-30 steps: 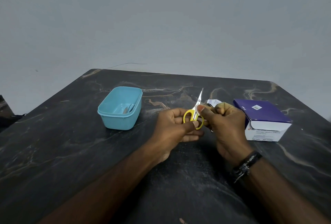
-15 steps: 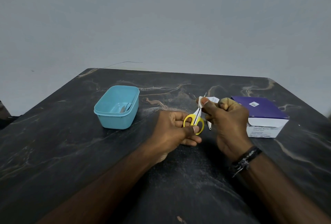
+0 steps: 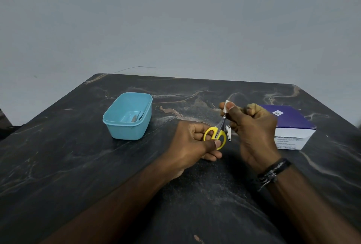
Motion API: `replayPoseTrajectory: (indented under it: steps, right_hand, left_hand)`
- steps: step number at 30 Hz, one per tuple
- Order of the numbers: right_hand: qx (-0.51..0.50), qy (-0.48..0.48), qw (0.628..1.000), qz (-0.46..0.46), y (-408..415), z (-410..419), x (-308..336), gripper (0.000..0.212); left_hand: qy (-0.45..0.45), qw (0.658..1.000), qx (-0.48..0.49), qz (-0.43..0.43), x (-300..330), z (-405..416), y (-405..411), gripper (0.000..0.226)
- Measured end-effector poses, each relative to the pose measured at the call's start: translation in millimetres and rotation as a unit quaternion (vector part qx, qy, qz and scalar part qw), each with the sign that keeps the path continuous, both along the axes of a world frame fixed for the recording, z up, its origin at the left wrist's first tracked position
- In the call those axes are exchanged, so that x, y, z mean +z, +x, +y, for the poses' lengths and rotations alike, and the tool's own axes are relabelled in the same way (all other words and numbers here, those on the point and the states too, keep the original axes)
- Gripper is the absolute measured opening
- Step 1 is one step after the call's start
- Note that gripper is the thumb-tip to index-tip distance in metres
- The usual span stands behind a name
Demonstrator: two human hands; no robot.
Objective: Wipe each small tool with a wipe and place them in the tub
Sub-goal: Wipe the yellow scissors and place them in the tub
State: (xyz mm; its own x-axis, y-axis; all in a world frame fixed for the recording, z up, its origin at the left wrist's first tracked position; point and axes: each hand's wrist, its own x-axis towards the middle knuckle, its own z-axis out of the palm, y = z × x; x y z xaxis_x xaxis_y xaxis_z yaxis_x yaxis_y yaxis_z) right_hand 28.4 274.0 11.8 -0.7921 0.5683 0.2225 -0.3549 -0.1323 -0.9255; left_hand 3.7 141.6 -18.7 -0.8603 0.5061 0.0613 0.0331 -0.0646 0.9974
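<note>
On the right side of the dark marbled table [image 3: 78, 165], seen from the head camera, sits a box [image 3: 291, 126] with a purple top and white front. The front carries small print that reads roughly "Alcohol" on its upper lines, though the rest is too blurred to make out, and a small white square label on the purple lid cannot be read.

Toward the left of the table stands a light blue plastic tub [image 3: 128, 115], open at the top. Inside it, against the far right corner of the floor, lie a couple of slim metal tools [image 3: 135, 117]; their exact kind is too small to tell.

Between tub and box, above the table, the left hand [image 3: 192, 140] grips a pair of small scissors [image 3: 215, 137] by the yellow loop handles, thumb pressed over the nearer loop and fingers curled behind. The blades point up and away, tilted to the right. The right hand [image 3: 254, 130] pinches a small white wipe [image 3: 226, 106] around the blade tips between thumb and forefinger, with the other fingers curled in. A black bracelet [image 3: 273, 171] circles the right wrist.

Just right of the scissor handles, a small silver nail clipper [image 3: 228, 132] lies on the table, partly hidden by the right hand.
</note>
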Motion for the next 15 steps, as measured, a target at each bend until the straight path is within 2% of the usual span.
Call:
replayPoseTrajectory:
  steps: [6, 15]
  right_hand:
    - [0.015, 0.011, 1.000, -0.014, 0.2, -7.3, -3.6, 0.045]
    - [-0.021, -0.018, 1.000, 0.012, 0.7, 4.3, 3.3, 0.046]
  left_hand:
    - [0.012, 1.000, 0.015, 0.001, 1.9, -2.6, -1.4, 0.015]
    - [-0.002, 1.000, -0.013, -0.009, 2.4, -1.5, -1.2, 0.017]
